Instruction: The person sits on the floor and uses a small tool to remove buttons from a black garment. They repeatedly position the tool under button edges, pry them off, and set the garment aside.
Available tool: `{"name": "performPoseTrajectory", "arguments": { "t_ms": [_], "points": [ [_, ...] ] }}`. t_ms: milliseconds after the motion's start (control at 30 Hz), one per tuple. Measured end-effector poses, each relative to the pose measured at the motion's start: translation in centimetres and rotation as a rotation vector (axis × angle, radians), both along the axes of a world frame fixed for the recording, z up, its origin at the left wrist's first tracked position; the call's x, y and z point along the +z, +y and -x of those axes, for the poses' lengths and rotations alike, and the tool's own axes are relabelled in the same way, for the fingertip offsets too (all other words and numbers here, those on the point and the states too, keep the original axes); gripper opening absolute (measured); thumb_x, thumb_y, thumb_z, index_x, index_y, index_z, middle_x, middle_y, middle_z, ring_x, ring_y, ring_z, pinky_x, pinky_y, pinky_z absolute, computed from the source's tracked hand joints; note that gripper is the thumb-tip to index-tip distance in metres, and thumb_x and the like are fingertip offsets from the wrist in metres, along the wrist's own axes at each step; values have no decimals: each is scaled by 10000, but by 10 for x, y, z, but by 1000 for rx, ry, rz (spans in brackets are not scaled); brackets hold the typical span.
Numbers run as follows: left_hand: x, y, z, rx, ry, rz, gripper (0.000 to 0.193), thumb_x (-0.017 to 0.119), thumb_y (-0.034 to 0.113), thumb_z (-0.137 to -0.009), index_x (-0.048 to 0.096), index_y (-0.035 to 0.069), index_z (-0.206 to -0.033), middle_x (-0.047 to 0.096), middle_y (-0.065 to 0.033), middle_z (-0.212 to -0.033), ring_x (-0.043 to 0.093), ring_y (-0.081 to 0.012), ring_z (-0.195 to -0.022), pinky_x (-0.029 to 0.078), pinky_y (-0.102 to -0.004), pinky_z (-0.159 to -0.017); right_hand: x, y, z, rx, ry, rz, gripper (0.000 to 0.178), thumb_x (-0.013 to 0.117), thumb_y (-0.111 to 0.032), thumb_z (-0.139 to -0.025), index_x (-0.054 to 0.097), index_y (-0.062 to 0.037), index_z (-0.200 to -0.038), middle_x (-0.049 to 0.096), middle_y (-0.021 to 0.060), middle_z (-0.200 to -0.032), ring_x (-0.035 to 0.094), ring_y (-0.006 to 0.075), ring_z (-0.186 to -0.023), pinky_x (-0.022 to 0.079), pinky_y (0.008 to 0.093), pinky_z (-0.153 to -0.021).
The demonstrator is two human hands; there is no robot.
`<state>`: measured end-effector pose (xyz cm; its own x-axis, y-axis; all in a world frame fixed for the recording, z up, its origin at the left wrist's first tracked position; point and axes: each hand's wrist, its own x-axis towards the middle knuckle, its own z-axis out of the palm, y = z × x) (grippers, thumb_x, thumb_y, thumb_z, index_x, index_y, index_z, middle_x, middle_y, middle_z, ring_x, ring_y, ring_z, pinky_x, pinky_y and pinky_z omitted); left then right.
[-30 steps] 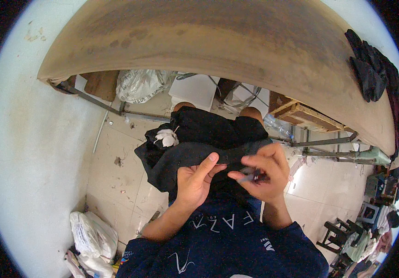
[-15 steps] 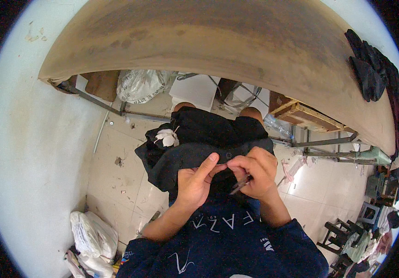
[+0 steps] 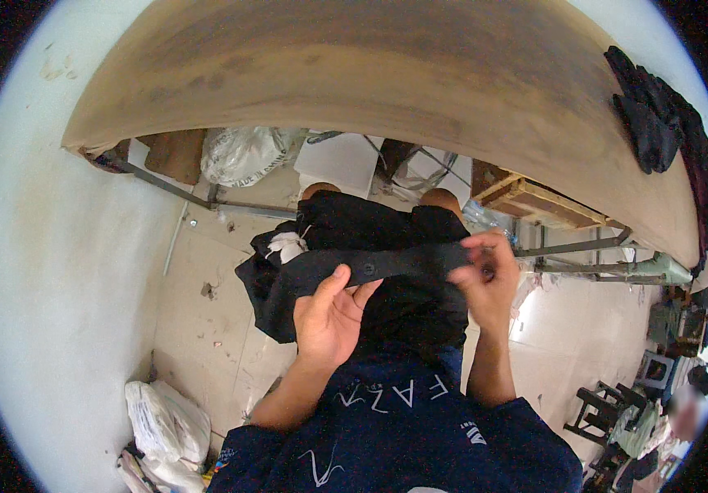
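Observation:
A black garment [image 3: 354, 304] lies bunched across my lap. One strip of it, with a dark round button [image 3: 370, 269], is stretched sideways between my hands. My left hand [image 3: 327, 320] grips the strip's lower edge, thumb on top and fingers behind the cloth. At the strip's right end, my right hand [image 3: 488, 275] is closed on the cloth, its fingertips blurred by motion. Something small and dark shows in the right palm, too unclear to name. On the garment's left part sits a crumpled white piece [image 3: 288, 246], like a tag or scrap of cloth.
Ahead stands a table covered in stained tan cloth [image 3: 354, 82], with a metal frame beneath. Under it are a white plastic bag [image 3: 243, 156] and a wooden crate [image 3: 539, 204]. White sacks [image 3: 167, 423] stand lower left, a dark stool [image 3: 604, 413] lower right. Black cloth [image 3: 654, 123] hangs at right.
My hands have moved apart, the right one up and to the right, drawing the strip out between them. The button now shows plainly. A thin metal tool seen earlier at my right hand is no longer distinct.

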<state>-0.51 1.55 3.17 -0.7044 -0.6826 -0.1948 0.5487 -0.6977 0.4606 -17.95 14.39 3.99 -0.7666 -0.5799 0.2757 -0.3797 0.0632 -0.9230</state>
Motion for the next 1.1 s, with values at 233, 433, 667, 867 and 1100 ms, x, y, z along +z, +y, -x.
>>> {"name": "performPoseTrajectory", "arguments": {
  "t_ms": [233, 433, 667, 867, 1100],
  "points": [
    [-8, -8, -5, 33, 12, -32, 249, 520, 209, -989, 608, 36, -1144, 684, -125, -1134, 639, -294, -1118, 521, -440, -996, -17, -15, -9, 102, 446, -25, 234, 803, -16, -669, 678, -65, -861, 643, 95, -841, 665, 241, -777, 535, 324, -623],
    [-5, 19, 6, -131, -3, 94, 328, 552, 320, -997, 586, 40, -1164, 659, -141, -1141, 588, -363, -1171, 478, -478, -1021, -11, -15, -19, 70, 714, 189, 288, 802, -57, -576, 745, -92, -856, 622, 25, -727, 589, 159, -579, 450, 284, -499],
    [-5, 19, 16, -87, -147, 89, 137, 592, 104, -979, 648, 16, -1067, 701, -97, -1010, 695, -210, -927, 592, -373, -834, -6, -14, -25, 192, 660, 208, 267, 845, -129, -650, 747, -92, -896, 630, 23, -737, 587, 161, -577, 442, 281, -498],
    [-4, 12, 12, -21, -216, 208, 130, 623, 84, -955, 656, 18, -1062, 712, -98, -981, 709, -193, -854, 622, -333, -737, 23, -3, -18, 284, 367, 53, 529, 885, -211, -649, 695, -73, -1123, 613, 124, -961, 610, 204, -714, 492, 293, -596],
    [-3, 10, 13, -1, -242, 262, 106, 658, 69, -931, 676, 34, -1029, 718, -88, -963, 713, -185, -834, 624, -340, -715, 32, -4, -12, 261, 656, -93, 447, 822, -131, -687, 737, -168, -1124, 623, 31, -905, 567, 152, -644, 451, 282, -536]
  ]
}}
